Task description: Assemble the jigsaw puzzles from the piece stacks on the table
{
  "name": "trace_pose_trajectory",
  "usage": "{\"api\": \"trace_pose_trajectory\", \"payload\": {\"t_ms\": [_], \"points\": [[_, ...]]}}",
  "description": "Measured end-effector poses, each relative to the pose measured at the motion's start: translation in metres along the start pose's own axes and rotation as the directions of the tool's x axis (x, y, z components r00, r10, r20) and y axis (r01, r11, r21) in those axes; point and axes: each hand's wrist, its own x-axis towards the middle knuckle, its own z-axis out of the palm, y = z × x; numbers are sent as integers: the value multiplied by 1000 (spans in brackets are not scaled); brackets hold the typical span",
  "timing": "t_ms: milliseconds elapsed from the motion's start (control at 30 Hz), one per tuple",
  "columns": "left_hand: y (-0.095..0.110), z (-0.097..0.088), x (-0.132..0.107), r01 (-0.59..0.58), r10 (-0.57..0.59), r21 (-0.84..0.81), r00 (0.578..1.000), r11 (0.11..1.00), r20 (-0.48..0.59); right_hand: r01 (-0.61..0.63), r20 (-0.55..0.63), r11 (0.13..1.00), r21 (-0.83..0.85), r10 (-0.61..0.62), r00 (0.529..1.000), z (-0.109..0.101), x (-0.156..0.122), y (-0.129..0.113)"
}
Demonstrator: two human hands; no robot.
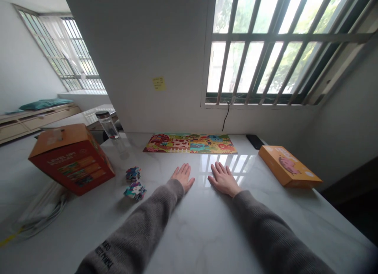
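Observation:
Both hands lie palm down on the white marbled table (195,226), holding nothing. My left hand (183,176) rests flat with its fingers stretched toward the wall and the thumb out to the right. A short way to its right, my right hand (223,179) lies with fingers spread. Beyond them, along the wall, is a colourful jigsaw puzzle (189,143) with farm and animal pictures. Two small stacks of puzzle pieces stand left of my left hand: the farther stack (133,174) is mostly blue, the nearer stack (135,191) teal, white and purple.
An orange-red puzzle box (73,160) and a clear bottle (108,125) stand at left, near a bundled cable (44,221). At right lie an orange box (288,165) and a black phone (254,141). A yellow note (159,84) is on the wall beside the barred window (265,49).

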Motion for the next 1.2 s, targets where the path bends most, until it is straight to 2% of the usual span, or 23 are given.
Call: {"api": "trace_pose_trajectory", "payload": {"t_ms": [133, 267, 367, 500, 600, 667, 733, 800, 900, 1067, 1200], "points": [[-4, -10, -46, -76, 75, 14, 996, 997, 52, 91, 5, 996, -6, -91, 996, 3, -32, -7], [-11, -7, -87, -127, 127, -14, 992, 992, 14, 133, -22, 991, -23, -134, 991, 8, -54, -13], [-13, -6, -107, -130, 129, -34, 991, 991, -24, 153, -54, 988, -25, -154, 987, 12, -59, -15], [-24, -19, -121, -156, 146, -70, 981, 985, -129, 152, -70, 988, -21, -153, 986, 13, -59, -14], [-50, -32, -132, -49, 18, -102, 957, 994, -288, 154, -60, 988, -25, -156, 986, 13, -58, -13], [-76, -38, -140, 88, -140, -142, 899, 986, -415, 155, -60, 987, -30, -157, 986, 13, -58, -12], [-102, -39, -147, 219, -283, -188, 836, 958, -471, 159, -69, 987, -30, -160, 985, 14, -58, -11], [-123, -38, -154, 326, -391, -218, 803, 920, -450, 161, -80, 987, -28, -162, 984, 16, -57, -9], [-141, -32, -161, 430, -491, -238, 790, 871, -367, 160, -87, 987, -24, -161, 983, 19, -56, -6], [-142, -25, -164, 489, -522, -198, 836, 849, -172, 167, -86, 986, -28, -169, 982, 20, -55, -4], [-139, -23, -161, 456, -472, -127, 868, 881, -157, 164, -65, 985, -46, -166, 984, 17, -56, -5]]}}
